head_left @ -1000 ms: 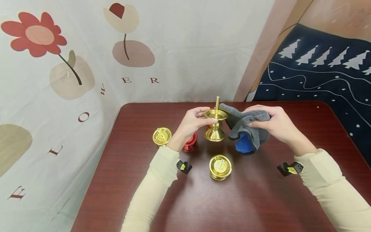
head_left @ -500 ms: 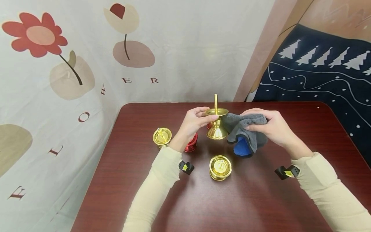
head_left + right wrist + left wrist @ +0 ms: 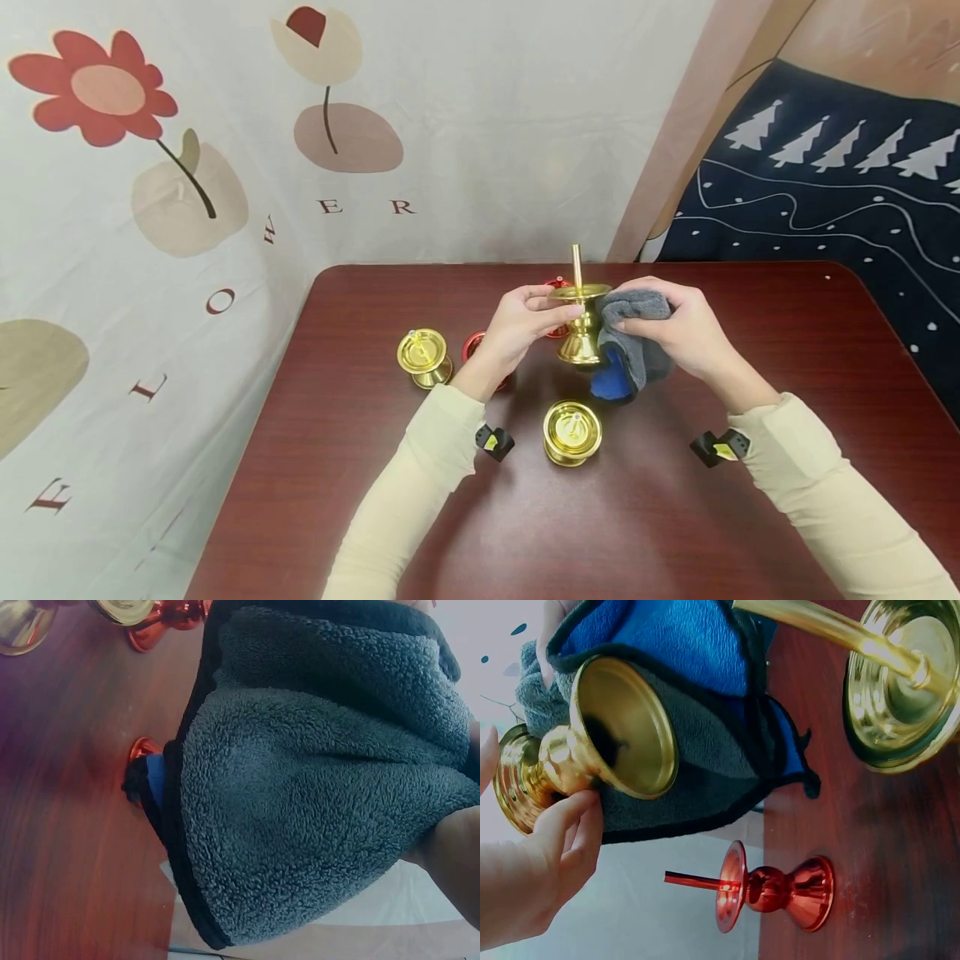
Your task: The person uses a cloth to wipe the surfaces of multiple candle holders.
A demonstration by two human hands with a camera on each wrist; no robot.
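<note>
Over the far middle of the table, my left hand holds a gold metal pedestal holder with a dish and a thin upright tube. In the head view, thumb and fingers pinch it just under the dish. The left wrist view shows its hollow flared base. My right hand grips a bunched grey-and-blue towel, which lies against the right side of the holder. Its grey face fills much of the right wrist view, hiding most of the right fingers.
Similar gold holders stand on the table, one at the left and one nearer. One red holder is partly behind my left wrist, another behind the held one. A printed curtain hangs behind the table.
My left hand has shifted slightly right with the gold holder. My right hand has come left, and the towel is bunched tighter against the holder. More of the red holder behind it shows.
</note>
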